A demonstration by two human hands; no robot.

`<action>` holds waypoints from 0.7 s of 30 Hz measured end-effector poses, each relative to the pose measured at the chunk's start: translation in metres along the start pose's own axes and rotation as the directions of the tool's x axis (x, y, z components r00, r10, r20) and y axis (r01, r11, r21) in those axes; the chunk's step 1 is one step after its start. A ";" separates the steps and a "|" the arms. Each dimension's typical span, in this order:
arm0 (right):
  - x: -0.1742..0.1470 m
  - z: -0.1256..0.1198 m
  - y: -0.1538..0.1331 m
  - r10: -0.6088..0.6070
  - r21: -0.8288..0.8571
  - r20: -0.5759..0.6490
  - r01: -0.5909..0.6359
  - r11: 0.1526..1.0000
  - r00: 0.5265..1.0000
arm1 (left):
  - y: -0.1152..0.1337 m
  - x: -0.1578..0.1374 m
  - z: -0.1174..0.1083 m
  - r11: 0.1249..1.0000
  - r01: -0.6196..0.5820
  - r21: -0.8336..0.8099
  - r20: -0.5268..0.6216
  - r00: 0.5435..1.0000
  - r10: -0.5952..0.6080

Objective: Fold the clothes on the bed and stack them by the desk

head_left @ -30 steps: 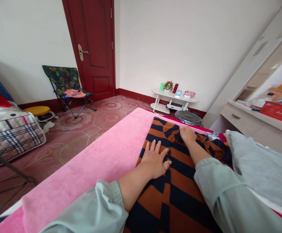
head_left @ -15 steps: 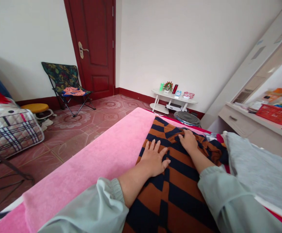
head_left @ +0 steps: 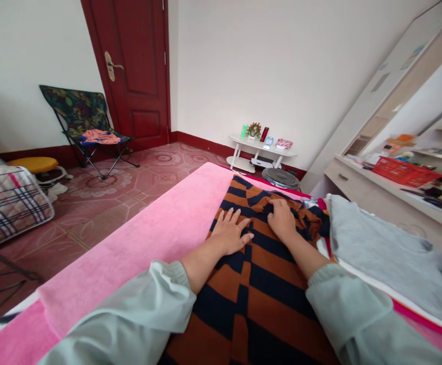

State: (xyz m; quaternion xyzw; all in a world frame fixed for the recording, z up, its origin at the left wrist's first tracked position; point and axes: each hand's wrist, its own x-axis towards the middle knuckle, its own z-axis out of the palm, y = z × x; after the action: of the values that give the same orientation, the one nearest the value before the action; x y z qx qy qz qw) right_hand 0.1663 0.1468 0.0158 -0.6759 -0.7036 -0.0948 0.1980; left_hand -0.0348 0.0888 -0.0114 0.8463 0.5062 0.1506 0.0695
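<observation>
One striped garment (head_left: 276, 291) lies — under left hand (head_left: 228, 234) and right hand (head_left: 282, 221).

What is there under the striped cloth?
A pink blanket shows along the left edge of the striped cloth and likely continues under it. What lies directly beneath is covered.

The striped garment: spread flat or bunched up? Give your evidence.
Mostly spread: the striped garment lies flat under the left hand, but bunches in creases beside the right hand.
</observation>
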 end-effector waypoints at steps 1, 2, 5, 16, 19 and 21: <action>-0.012 -0.006 -0.007 -0.072 0.022 -0.018 0.073 0.997 0.997 | 0.000 0.000 0.000 1.000 -0.003 0.002 -0.006 1.000 0.003; -0.024 -0.012 -0.013 -0.136 0.053 -0.025 0.138 0.989 0.990 | 0.000 -0.001 0.001 1.000 -0.006 0.005 -0.012 1.000 0.006; -0.062 -0.023 -0.030 -0.274 0.181 0.003 0.269 0.946 0.962 | 0.001 -0.002 0.002 1.000 -0.005 0.013 -0.024 1.000 0.005; -0.149 -0.038 -0.047 -0.395 0.185 0.339 0.351 0.918 0.854 | 0.002 -0.031 -0.010 0.997 -0.071 0.022 0.079 0.994 0.070; -0.161 -0.047 -0.047 -0.412 0.187 0.335 0.369 0.910 0.847 | -0.001 -0.052 -0.016 0.992 -0.114 -0.045 0.105 0.987 0.118; -0.167 -0.051 -0.045 -0.419 0.207 0.329 0.368 0.906 0.846 | -0.005 -0.067 -0.023 0.984 -0.137 -0.117 0.115 0.982 0.150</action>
State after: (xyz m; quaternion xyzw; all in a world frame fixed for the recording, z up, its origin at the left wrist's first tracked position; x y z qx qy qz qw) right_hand 0.1311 -0.0295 0.0004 -0.5075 -0.8564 0.0423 0.0855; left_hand -0.0762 0.0312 -0.0036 0.8833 0.4297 0.1298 0.1354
